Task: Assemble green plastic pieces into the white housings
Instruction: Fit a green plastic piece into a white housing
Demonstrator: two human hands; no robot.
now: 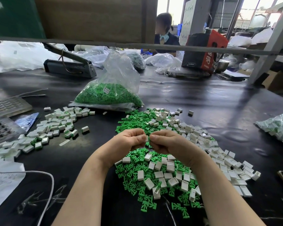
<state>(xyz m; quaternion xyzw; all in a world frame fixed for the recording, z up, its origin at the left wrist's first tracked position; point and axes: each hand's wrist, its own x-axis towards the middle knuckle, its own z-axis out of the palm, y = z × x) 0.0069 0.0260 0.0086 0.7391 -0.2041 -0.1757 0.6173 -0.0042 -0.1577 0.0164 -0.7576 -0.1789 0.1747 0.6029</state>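
Two hands meet in the middle, over a dark table (203,101). The left hand (129,141) and the right hand (167,141) have their fingers curled in, and together they pinch one small white box (147,138) between their fingertips. Only a bit of the box shows, so I cannot tell if a green piece is in it.

Right under the hands, and a bit past them, lies a heap of green pieces (137,163). Loose white boxes (207,144) are mixed into it and spread out to the right of the right hand.

To the left of the left hand is a pile of white boxes with green inside (55,126). Past the hands, farther away, sits a clear bag of green pieces (108,95). A white cord (51,181) curves near the left arm.
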